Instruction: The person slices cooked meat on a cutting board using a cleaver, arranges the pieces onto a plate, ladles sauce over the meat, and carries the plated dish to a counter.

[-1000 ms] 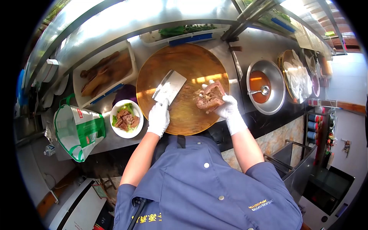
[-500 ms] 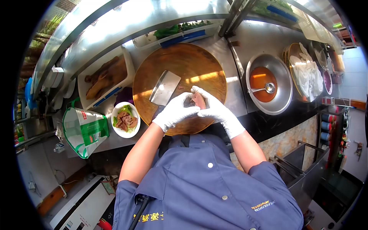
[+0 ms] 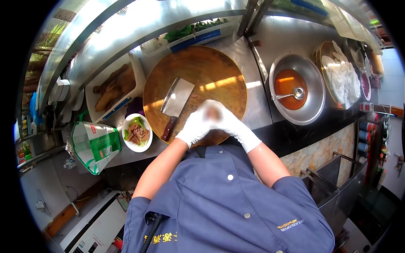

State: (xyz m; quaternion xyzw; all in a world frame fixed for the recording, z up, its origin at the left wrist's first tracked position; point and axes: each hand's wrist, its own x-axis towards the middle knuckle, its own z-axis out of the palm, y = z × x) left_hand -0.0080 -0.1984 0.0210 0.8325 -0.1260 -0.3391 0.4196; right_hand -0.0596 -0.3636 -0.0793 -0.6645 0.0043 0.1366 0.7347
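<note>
White-gloved, my left hand [image 3: 196, 125] and my right hand [image 3: 230, 123] are cupped together over the near part of the round wooden chopping board [image 3: 223, 69]. Between them is a piece of meat [image 3: 212, 113], brownish-pink and smeared by blur; both hands are closed around it, though the fingertips cannot be made out. A cleaver [image 3: 179, 98] with a dark wooden handle lies flat on the board, left of my hands and apart from them. A white bowl [image 3: 145, 147] with sliced meat [image 3: 137, 135] on green leaves stands beside the board at the left.
A white tub [image 3: 139, 78] holds large pieces of cooked meat at the back left. Near it stands a green-and-white bag [image 3: 99, 143]. On the right are a steel basin [image 3: 317, 92] with reddish liquid and a ladle [image 3: 298, 93], then a white cloth [image 3: 344, 78]. A metal shelf spans above.
My hands have drawn closer together around the meat and shifted slightly left. The cleaver's handle, hidden before behind my left hand, now shows. The view has tilted a little.
</note>
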